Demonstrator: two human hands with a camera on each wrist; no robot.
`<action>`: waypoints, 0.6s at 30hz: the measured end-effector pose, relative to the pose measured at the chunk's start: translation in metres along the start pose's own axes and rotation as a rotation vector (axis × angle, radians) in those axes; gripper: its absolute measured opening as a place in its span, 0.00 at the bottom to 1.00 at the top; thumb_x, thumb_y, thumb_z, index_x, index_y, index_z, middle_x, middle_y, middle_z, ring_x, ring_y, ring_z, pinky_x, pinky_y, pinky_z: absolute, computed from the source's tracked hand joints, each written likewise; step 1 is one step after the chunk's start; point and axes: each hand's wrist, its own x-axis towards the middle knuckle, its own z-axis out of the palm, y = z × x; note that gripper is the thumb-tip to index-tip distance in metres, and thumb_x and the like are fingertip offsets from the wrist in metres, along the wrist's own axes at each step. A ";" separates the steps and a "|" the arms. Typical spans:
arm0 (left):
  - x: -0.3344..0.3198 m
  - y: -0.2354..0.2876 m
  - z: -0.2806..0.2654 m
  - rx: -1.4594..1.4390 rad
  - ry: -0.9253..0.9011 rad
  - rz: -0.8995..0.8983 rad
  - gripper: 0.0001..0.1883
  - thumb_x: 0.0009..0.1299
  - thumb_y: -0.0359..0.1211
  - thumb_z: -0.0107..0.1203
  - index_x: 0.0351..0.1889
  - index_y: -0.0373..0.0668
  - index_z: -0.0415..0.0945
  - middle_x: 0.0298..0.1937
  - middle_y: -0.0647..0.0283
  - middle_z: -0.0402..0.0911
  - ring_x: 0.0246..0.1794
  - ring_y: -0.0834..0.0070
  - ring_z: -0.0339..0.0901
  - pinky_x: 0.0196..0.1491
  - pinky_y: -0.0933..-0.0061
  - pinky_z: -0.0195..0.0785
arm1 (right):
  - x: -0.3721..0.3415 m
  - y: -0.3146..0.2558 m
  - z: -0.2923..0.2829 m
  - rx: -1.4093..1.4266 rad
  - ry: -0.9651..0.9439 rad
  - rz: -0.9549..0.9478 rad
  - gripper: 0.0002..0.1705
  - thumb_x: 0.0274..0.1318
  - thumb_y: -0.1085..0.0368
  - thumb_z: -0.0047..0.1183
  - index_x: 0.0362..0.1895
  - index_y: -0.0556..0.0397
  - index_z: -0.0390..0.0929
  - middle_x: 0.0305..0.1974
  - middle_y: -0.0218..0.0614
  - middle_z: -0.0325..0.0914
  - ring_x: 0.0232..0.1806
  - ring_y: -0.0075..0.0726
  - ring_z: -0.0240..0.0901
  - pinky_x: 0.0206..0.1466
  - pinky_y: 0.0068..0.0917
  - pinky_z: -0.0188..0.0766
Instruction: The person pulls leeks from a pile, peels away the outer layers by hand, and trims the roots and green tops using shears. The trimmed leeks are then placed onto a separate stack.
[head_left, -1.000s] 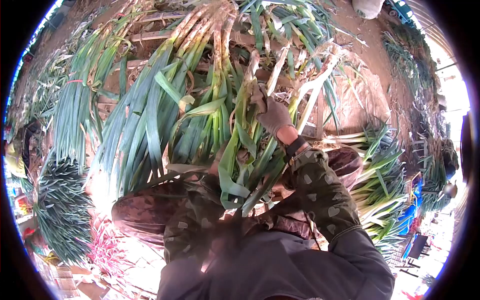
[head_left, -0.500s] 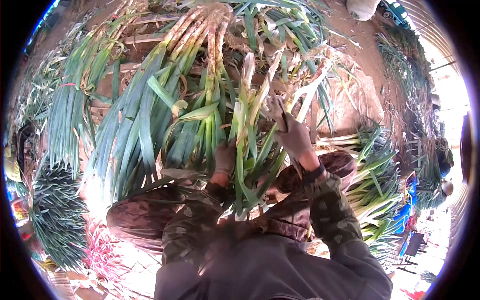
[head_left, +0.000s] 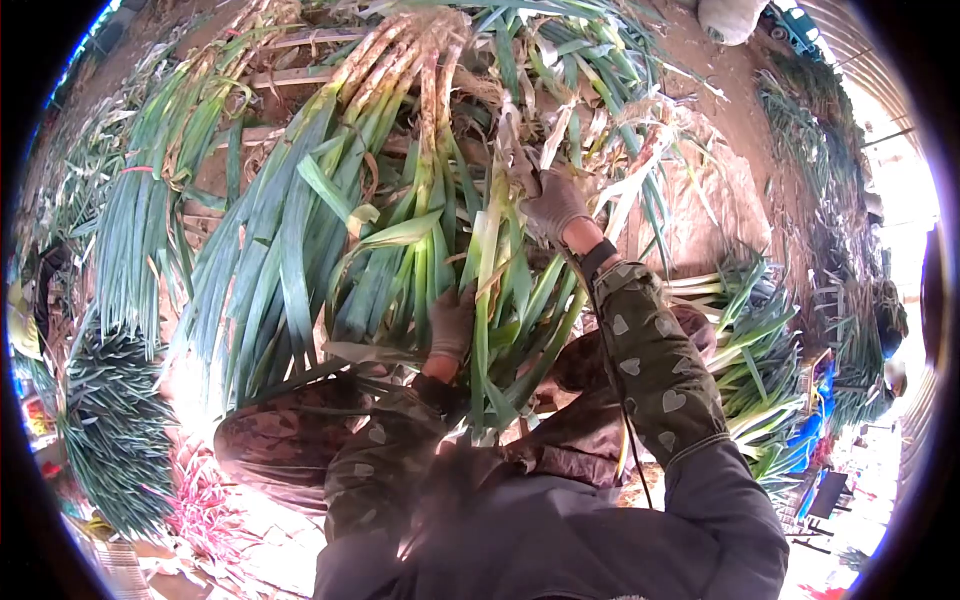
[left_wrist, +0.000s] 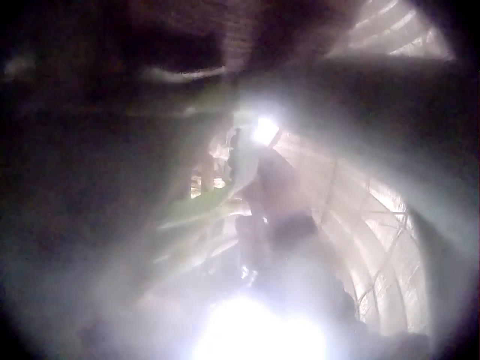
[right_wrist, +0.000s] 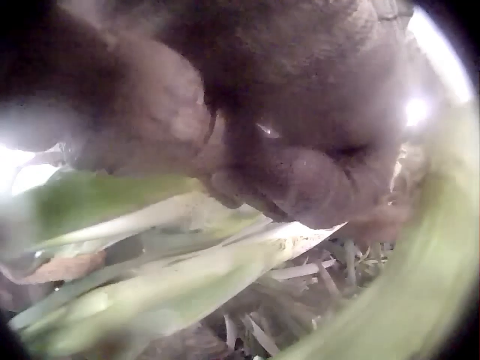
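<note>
My gloved left hand (head_left: 450, 322) grips the green part of a leek (head_left: 485, 245) that stands root end away from me. Leaves cover some of its fingers. Higher up and to the right, my gloved right hand (head_left: 555, 205) has its fingers curled at the pale stalk of the leek. In the right wrist view the right hand (right_wrist: 300, 157) pinches at pale leek leaves (right_wrist: 202, 274); the exact contact is partly hidden. The left wrist view is dark and glaring, with little detail.
Long leeks (head_left: 290, 220) lie over wooden slats to the left, roots away from me. Leeks with white stalks (head_left: 745, 340) are heaped beside my right knee. A dense green bundle (head_left: 115, 430) and pink ties (head_left: 210, 500) are at the lower left. A pale sack (head_left: 730, 18) stands at the top right.
The left hand, hidden by leaves a second ago, shows at the leek's green part. My right hand moved down and right, then back up and left to the stalk.
</note>
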 end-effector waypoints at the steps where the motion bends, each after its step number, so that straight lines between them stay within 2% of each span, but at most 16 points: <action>1: 0.001 -0.002 -0.001 0.112 0.012 0.083 0.15 0.74 0.36 0.57 0.49 0.32 0.80 0.39 0.50 0.85 0.39 0.67 0.82 0.44 0.66 0.72 | -0.005 -0.005 -0.013 0.050 -0.118 0.093 0.22 0.43 0.56 0.60 0.40 0.60 0.79 0.30 0.54 0.80 0.33 0.55 0.80 0.39 0.45 0.73; 4: 0.005 -0.002 0.005 0.130 0.101 0.135 0.14 0.72 0.37 0.59 0.46 0.34 0.80 0.39 0.49 0.85 0.38 0.59 0.83 0.44 0.64 0.73 | -0.043 -0.007 -0.036 0.147 -0.106 0.141 0.22 0.45 0.56 0.59 0.42 0.57 0.79 0.28 0.49 0.79 0.31 0.49 0.78 0.37 0.42 0.73; 5: 0.006 0.000 0.005 0.151 0.085 0.206 0.17 0.69 0.38 0.62 0.48 0.35 0.77 0.39 0.46 0.84 0.39 0.52 0.83 0.43 0.61 0.74 | -0.062 -0.008 -0.048 0.179 -0.165 0.211 0.22 0.46 0.56 0.60 0.45 0.55 0.78 0.27 0.46 0.78 0.29 0.45 0.77 0.37 0.40 0.73; 6: 0.003 0.008 0.007 0.142 0.084 0.218 0.19 0.68 0.38 0.63 0.49 0.35 0.76 0.38 0.46 0.84 0.38 0.51 0.83 0.42 0.61 0.74 | -0.090 -0.026 -0.074 0.233 -0.260 0.177 0.21 0.55 0.59 0.54 0.50 0.57 0.75 0.31 0.47 0.79 0.34 0.42 0.79 0.41 0.40 0.78; 7: -0.001 0.019 0.009 0.132 0.086 0.231 0.21 0.67 0.38 0.64 0.51 0.36 0.74 0.38 0.46 0.83 0.37 0.50 0.82 0.42 0.60 0.74 | -0.102 -0.008 -0.065 0.114 -0.300 0.149 0.20 0.56 0.60 0.54 0.51 0.58 0.74 0.30 0.47 0.79 0.31 0.43 0.78 0.38 0.42 0.77; 8: -0.004 0.030 0.010 0.123 0.091 0.246 0.23 0.66 0.39 0.65 0.53 0.36 0.73 0.37 0.45 0.83 0.37 0.50 0.82 0.41 0.59 0.74 | -0.124 -0.013 -0.078 0.160 -0.319 0.173 0.20 0.57 0.59 0.55 0.51 0.57 0.74 0.28 0.48 0.78 0.30 0.45 0.79 0.37 0.43 0.76; 9: -0.008 0.038 0.010 0.280 0.069 0.232 0.28 0.63 0.38 0.67 0.58 0.38 0.68 0.38 0.45 0.83 0.37 0.47 0.82 0.41 0.56 0.75 | -0.149 -0.009 -0.086 0.231 -0.275 0.081 0.21 0.56 0.61 0.57 0.52 0.57 0.74 0.26 0.46 0.79 0.28 0.43 0.78 0.35 0.41 0.76; 10: -0.010 0.041 0.012 0.351 0.033 0.244 0.29 0.63 0.39 0.67 0.58 0.39 0.68 0.38 0.45 0.83 0.38 0.46 0.82 0.41 0.54 0.74 | -0.172 0.000 -0.088 0.199 -0.203 -0.017 0.25 0.53 0.62 0.59 0.54 0.58 0.73 0.26 0.47 0.79 0.28 0.45 0.79 0.33 0.40 0.75; 11: -0.012 0.044 0.016 0.421 -0.006 0.255 0.29 0.63 0.39 0.66 0.58 0.39 0.68 0.38 0.45 0.83 0.38 0.46 0.82 0.42 0.53 0.74 | -0.192 -0.014 -0.103 0.254 -0.323 0.143 0.29 0.49 0.63 0.61 0.56 0.59 0.72 0.26 0.51 0.78 0.26 0.50 0.78 0.32 0.41 0.73; 12: -0.014 0.046 0.021 0.490 -0.046 0.268 0.29 0.62 0.40 0.66 0.58 0.39 0.68 0.38 0.45 0.83 0.38 0.45 0.82 0.42 0.51 0.74 | -0.212 -0.014 -0.105 0.320 -0.292 0.065 0.28 0.48 0.61 0.63 0.53 0.59 0.71 0.25 0.56 0.75 0.26 0.59 0.77 0.33 0.45 0.73; 14: -0.016 0.036 0.034 0.598 -0.067 0.309 0.29 0.61 0.43 0.66 0.56 0.39 0.68 0.37 0.43 0.83 0.39 0.43 0.81 0.43 0.48 0.74 | -0.240 -0.021 -0.110 0.227 -0.310 -0.043 0.26 0.48 0.60 0.62 0.50 0.58 0.71 0.25 0.56 0.75 0.27 0.63 0.76 0.33 0.46 0.73; 16: -0.021 0.029 0.042 0.698 -0.071 0.359 0.30 0.59 0.44 0.66 0.55 0.39 0.69 0.36 0.43 0.83 0.38 0.43 0.81 0.43 0.47 0.74 | -0.255 -0.017 -0.111 0.226 -0.288 0.026 0.31 0.47 0.61 0.63 0.55 0.59 0.71 0.24 0.56 0.72 0.26 0.63 0.71 0.32 0.42 0.71; 17: -0.019 0.026 0.043 0.665 -0.095 0.323 0.31 0.58 0.44 0.67 0.55 0.39 0.69 0.36 0.44 0.83 0.38 0.43 0.81 0.43 0.48 0.74 | -0.259 -0.016 -0.111 0.226 -0.277 0.060 0.33 0.46 0.62 0.63 0.58 0.60 0.71 0.24 0.57 0.71 0.26 0.64 0.69 0.32 0.41 0.70; 18: -0.019 0.027 0.045 0.656 -0.100 0.342 0.31 0.58 0.44 0.67 0.55 0.39 0.69 0.36 0.45 0.83 0.38 0.43 0.81 0.43 0.48 0.74 | -0.261 -0.017 -0.114 0.217 -0.292 0.045 0.30 0.47 0.62 0.62 0.55 0.58 0.71 0.24 0.57 0.73 0.27 0.64 0.72 0.33 0.43 0.71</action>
